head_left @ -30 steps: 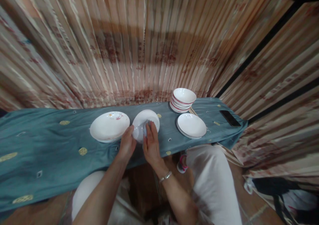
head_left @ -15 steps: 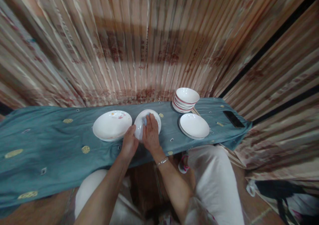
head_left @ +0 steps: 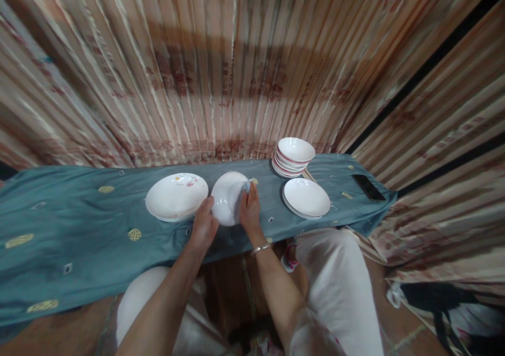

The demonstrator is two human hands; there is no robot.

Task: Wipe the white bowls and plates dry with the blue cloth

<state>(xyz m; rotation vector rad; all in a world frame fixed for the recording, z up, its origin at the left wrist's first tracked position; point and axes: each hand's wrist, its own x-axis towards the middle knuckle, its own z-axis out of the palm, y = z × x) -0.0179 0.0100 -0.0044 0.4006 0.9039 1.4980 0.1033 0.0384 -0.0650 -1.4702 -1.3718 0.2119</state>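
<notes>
A white plate is held up over the table, its glossy face with a faint ring towards me. My left hand grips its left rim, fingers closed, thumb on the near face. At the right rim is my right hand, closed around a small light-blue cloth pressed to the edge. Most of the cloth is hidden by the fingers. Just left of the held plate lies a larger white dish with a floral print at its upper rim, apparently stacked on another.
A stack of white bowls with red rims stands at the back right. Nearer sit stacked white plates. A black phone lies at the table's right end. The teal tablecloth drapes the table; a patterned curtain hangs behind.
My right hand has slid from the plate's middle to its right rim, taking the cloth along. The left hand keeps its grip, and the plate's face is more exposed.
</notes>
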